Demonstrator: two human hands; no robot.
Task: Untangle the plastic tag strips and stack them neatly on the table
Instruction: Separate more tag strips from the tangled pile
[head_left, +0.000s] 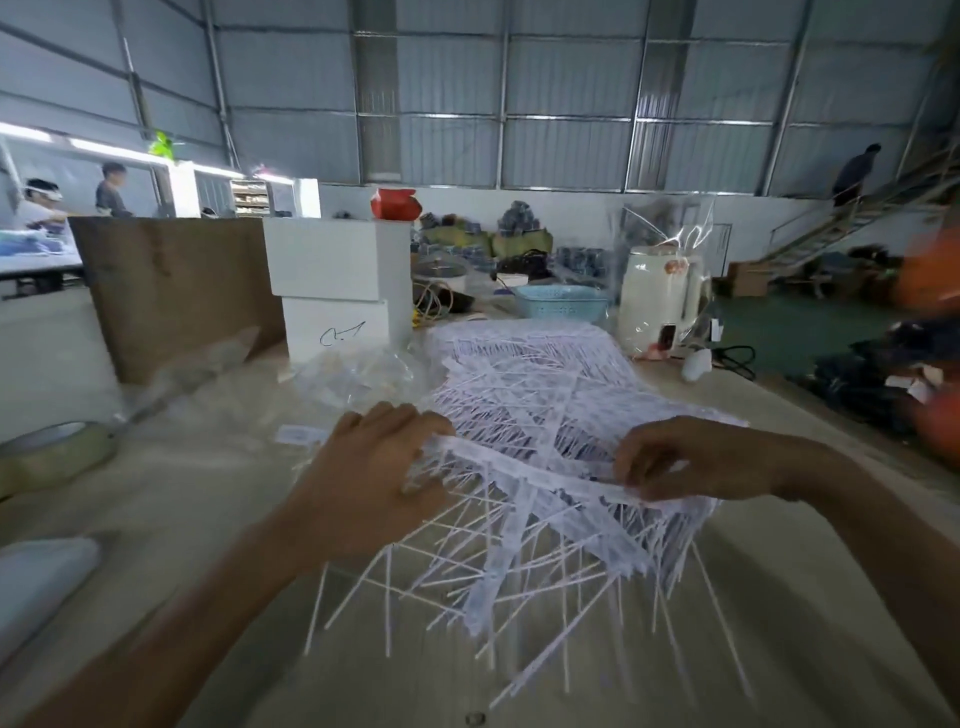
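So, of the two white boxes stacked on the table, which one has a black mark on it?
The lower white box. Its front has a black scribble; the upper white box resting on it is plain.

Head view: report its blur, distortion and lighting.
Head view: motion blur smears the tangled tag strips, the roll of tape at left and an orange shape at the right edge; wide-angle distortion bends the wall panels and stretches the forearms; light is soft and even, with bright lamp streaks at far left. Both the left hand and right hand pinch one strip.

Bare table (218, 499) at left; tape roll (52, 449), white boxes (332, 280) beyond.
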